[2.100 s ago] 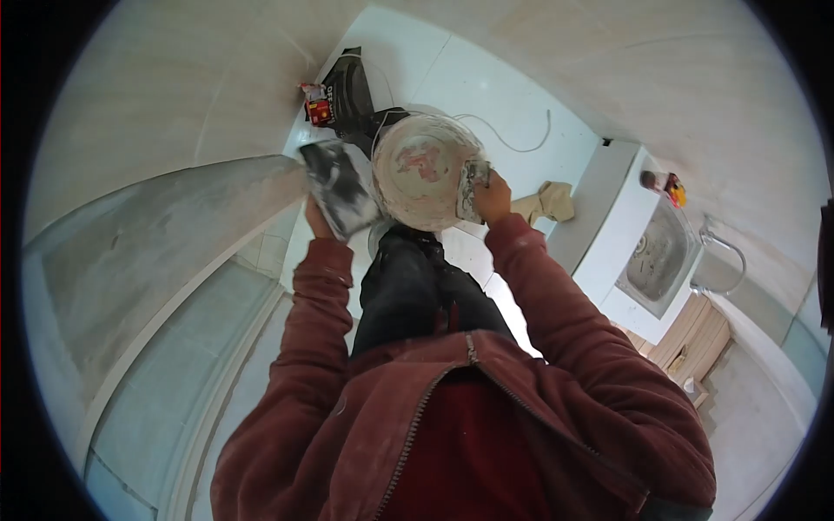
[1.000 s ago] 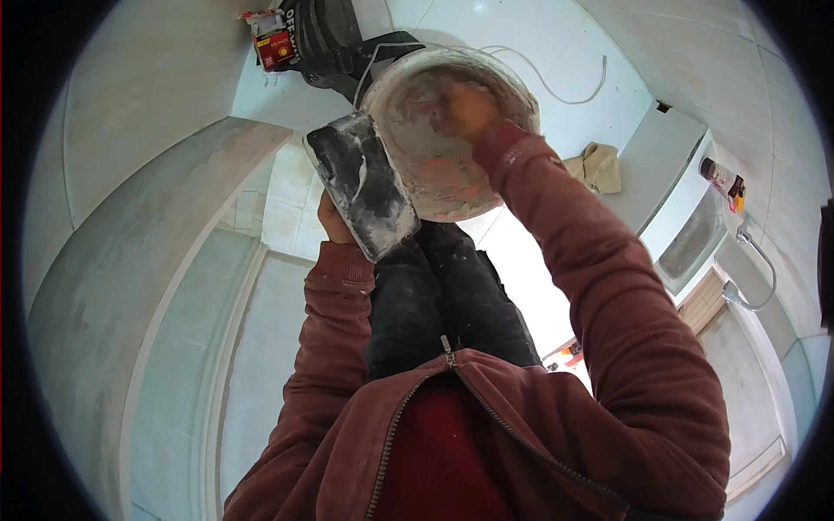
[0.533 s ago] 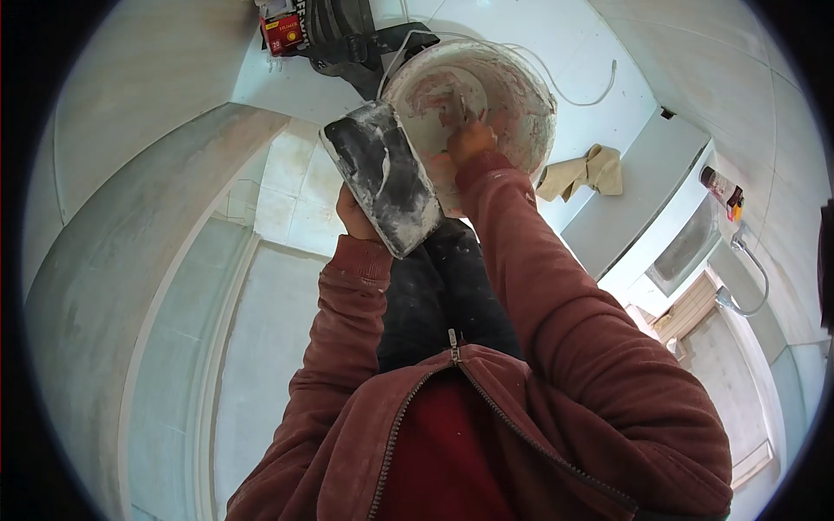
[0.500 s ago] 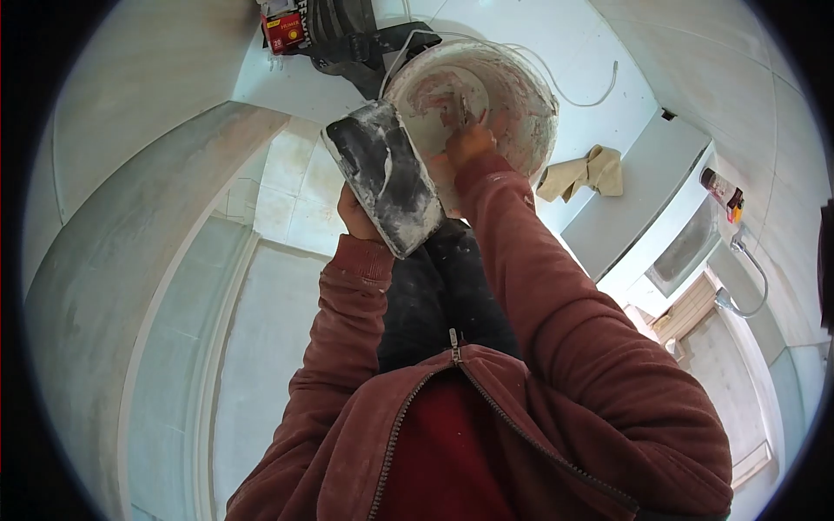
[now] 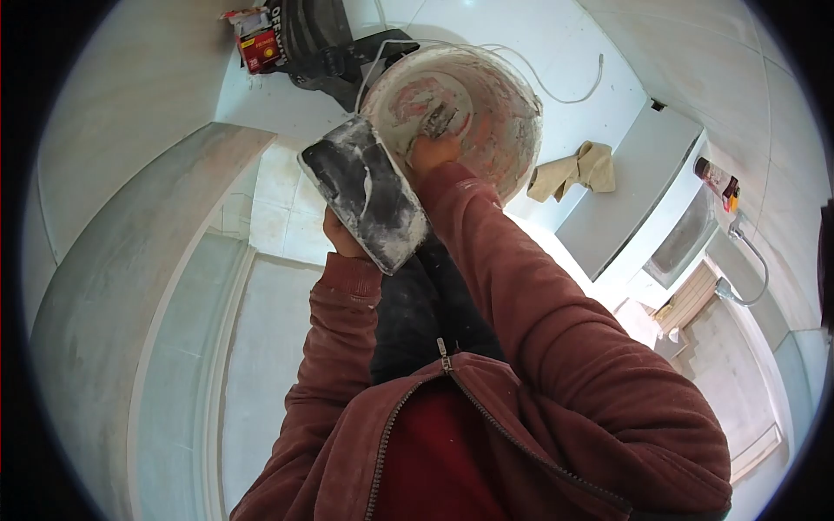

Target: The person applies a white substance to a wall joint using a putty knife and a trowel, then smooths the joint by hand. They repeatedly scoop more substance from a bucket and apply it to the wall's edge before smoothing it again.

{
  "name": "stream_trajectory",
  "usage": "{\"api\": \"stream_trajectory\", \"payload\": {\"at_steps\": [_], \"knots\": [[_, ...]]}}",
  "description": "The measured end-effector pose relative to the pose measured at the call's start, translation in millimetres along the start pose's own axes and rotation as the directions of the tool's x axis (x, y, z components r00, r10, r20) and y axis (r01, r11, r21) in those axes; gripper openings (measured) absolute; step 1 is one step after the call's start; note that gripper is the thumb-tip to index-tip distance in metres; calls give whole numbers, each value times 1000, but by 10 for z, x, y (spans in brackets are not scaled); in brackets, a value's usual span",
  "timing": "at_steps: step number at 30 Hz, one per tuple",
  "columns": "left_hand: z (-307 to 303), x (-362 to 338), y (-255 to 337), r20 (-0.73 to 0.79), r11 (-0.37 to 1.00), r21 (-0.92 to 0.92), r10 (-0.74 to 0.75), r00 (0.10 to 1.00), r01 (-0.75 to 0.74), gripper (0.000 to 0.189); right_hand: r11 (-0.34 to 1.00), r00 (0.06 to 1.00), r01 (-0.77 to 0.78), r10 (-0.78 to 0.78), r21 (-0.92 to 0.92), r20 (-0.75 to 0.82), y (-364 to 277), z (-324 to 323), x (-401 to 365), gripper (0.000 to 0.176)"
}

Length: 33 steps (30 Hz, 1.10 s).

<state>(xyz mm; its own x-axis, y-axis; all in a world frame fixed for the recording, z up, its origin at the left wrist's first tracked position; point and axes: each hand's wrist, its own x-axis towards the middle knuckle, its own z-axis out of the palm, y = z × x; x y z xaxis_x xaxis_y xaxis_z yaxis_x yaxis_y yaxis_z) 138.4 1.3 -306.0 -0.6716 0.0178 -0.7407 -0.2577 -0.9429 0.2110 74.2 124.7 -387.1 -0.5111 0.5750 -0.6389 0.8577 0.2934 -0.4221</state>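
My left hand (image 5: 341, 236) holds a dark rectangular board (image 5: 365, 193) smeared with pale plaster; most of its fingers are hidden beneath the board. Inside a large plaster-crusted bucket (image 5: 521, 104), my right hand (image 5: 436, 154) is closed round a small trowel (image 5: 440, 119), whose end is coated in grey material. The board is tilted beside the bucket's lower left rim. Pinkish and whitish residue covers the bucket's inner wall.
A black bag (image 5: 317, 39) and a red box (image 5: 258, 50) lie at the upper left. A thin white cable (image 5: 556, 98) curves behind the bucket. Right of it lies a beige cloth (image 5: 595, 167). A bottle (image 5: 712, 174) and a metal handle (image 5: 764, 269) are further right.
My right hand and the trowel have moved left and slightly down within the bucket. The board and my left hand have shifted a little left and down, while the whole view has shifted slightly.
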Motion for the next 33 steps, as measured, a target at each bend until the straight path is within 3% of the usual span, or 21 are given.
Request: {"api": "stream_trajectory", "payload": {"at_steps": [4,6,7,9,10,12,13,15,17,18,21,23,24,25,26,27,28,29,31,32,33], "knots": [[-29,-13,46,31,1000,-9,-13,999,13,45,944,987,-163,154,288,55,-4,152,0,30],[-5,-44,58,78,1000,-11,-25,997,26,45,681,957,-287,225,674,180,-27,257,22,32],[-2,-34,66,117,999,-20,-34,993,36,45,672,958,-284,220,684,181,-51,256,91,32],[-151,37,67,36,998,-16,-57,998,58,48,677,917,-362,138,641,374,-101,224,197,31],[-115,55,63,2,999,37,-12,1000,12,48,668,918,-357,124,652,375,-57,213,231,31],[-72,50,91,-23,995,96,44,999,-42,47,92,814,-578,-2,811,581,92,128,184,29],[-60,67,99,-49,988,144,59,997,-52,46,88,813,-578,-16,811,582,34,12,106,29],[-120,79,104,-72,980,189,69,995,-54,44,359,833,-534,63,766,550,-16,-273,-115,29],[-149,105,183,10,946,315,75,997,-74,42,269,833,-525,-29,807,552,-120,-603,-380,29],[177,-43,192,-47,969,235,85,995,-71,40,178,828,-527,-113,831,550,-193,-786,-507,29],[675,-374,119,-23,973,213,95,995,-88,38,199,801,-502,-260,842,539,-402,-1700,-705,29],[1013,-640,119,56,971,202,122,991,-131,38,400,802,-283,-400,872,444,-615,-2188,-988,26],[1176,-742,133,65,945,312,83,994,-99,37,469,755,-46,-562,882,338,-828,-2392,-1185,23],[1333,-835,167,73,906,417,47,996,-73,37,460,735,-23,-594,887,328,-1029,-2583,-1372,23],[1489,-914,200,106,908,405,64,992,-102,37,550,687,265,-684,792,246,-1206,-2777,-1541,24],[1636,-982,239,275,970,242,-103,956,35,36,568,610,539,-772,621,177,-1337,-2901,-1700,24],[1832,-1047,215,458,970,112,-243,855,215,35,488,544,642,-833,591,97,-1401,-3000,-1776,26],[2019,-1128,183,491,971,113,-239,838,210,35,462,524,668,-849,583,73,-1465,-3113,-1830,26],[2448,-1354,146,454,970,135,-241,858,201,34,165,172,971,-985,173,-29,-1578,-3360,-1913,34],[2473,-1318,137,513,955,81,-284,810,284,33,111,108,987,-994,113,29,-1642,-3479,-1977,46],[2561,-1358,125,536,954,86,-286,794,286,33,95,94,991,-995,93,16,-1665,-3549,-2031,46]]}}
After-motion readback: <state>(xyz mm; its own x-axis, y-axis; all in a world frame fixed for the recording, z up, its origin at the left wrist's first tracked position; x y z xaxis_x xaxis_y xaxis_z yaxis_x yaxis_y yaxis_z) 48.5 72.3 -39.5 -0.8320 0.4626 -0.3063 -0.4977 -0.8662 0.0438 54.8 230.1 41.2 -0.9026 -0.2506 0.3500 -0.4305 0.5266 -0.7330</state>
